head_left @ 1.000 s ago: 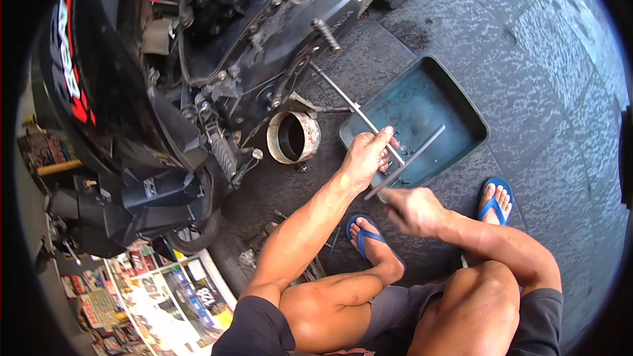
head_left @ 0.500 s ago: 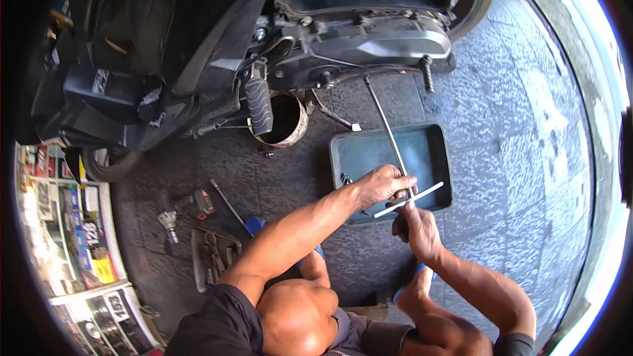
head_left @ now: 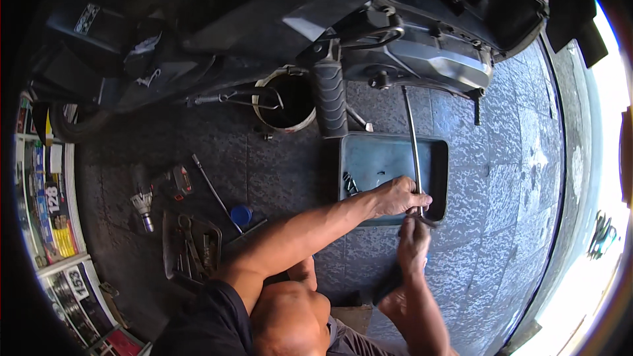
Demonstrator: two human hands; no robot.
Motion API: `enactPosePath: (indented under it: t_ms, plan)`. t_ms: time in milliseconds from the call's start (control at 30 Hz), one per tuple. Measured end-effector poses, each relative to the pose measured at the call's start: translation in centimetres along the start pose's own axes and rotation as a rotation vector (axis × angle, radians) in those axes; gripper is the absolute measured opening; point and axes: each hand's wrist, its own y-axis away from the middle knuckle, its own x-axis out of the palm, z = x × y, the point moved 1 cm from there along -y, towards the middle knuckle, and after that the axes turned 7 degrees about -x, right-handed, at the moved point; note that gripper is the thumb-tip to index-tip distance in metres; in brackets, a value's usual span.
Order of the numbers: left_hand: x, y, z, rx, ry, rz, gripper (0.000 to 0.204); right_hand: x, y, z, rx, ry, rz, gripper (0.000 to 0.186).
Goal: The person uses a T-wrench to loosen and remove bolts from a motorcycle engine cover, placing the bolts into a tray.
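A long T-handle wrench [head_left: 413, 142] reaches from my hands toward the lower edge of the scooter's engine casing [head_left: 428, 59]; whether its far tip sits on a bolt cannot be made out. The fingers of my left hand [head_left: 399, 196] are closed around the shaft near the handle end. Just below it, my right hand [head_left: 413, 240] is closed at the crossbar, which is blurred and partly hidden. Under the wrench lies a shallow teal tray [head_left: 389, 142], with several small dark bolts [head_left: 350, 183] at its left side.
An open round bucket [head_left: 262, 115] stands beneath the scooter, left of the ribbed footpeg [head_left: 330, 99]. On the floor to the left lie a power tool [head_left: 142, 207], a long metal bar [head_left: 214, 188], a blue cap [head_left: 241, 215] and a tool box [head_left: 173, 250] with spanners.
The view has shifted, so the scooter appears farther right. The wrench's crossbar has turned from its earlier slant, and my right hand has moved with it. My left hand stays on the shaft.
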Motion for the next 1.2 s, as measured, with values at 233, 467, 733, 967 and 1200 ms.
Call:
enactPosePath:
  t_ms: [233, 467, 733, 967, 1200]
  plan:
    - [-1.8, 0.1, 1.6, -0.077, -0.099, -0.108, 0.031, 1.1, 2.5, 4.2, -0.306, -0.066, -0.149, 0.048]
    - [-1.5, -0.4, 1.3, -0.049, -0.095, -0.138, 0.032, 3.3, 2.7, 2.3, -0.184, -0.152, 0.146, 0.056]
    - [-1.2, 0.6, 0.2, -0.029, -0.100, -0.189, 0.033, 2.0, 0.2, 1.5, -0.238, -0.105, -0.132, 0.036]
    - [-2.7, 0.8, 0.9, -0.155, -0.139, -0.071, 0.028, 2.4, 1.4, 2.9, -0.323, -0.621, -0.221, 0.055]
    - [-1.4, 0.2, -0.4, -0.174, -0.070, -0.142, 0.027, 3.0, 1.3, 2.2, -0.413, -0.208, 0.152, 0.031]
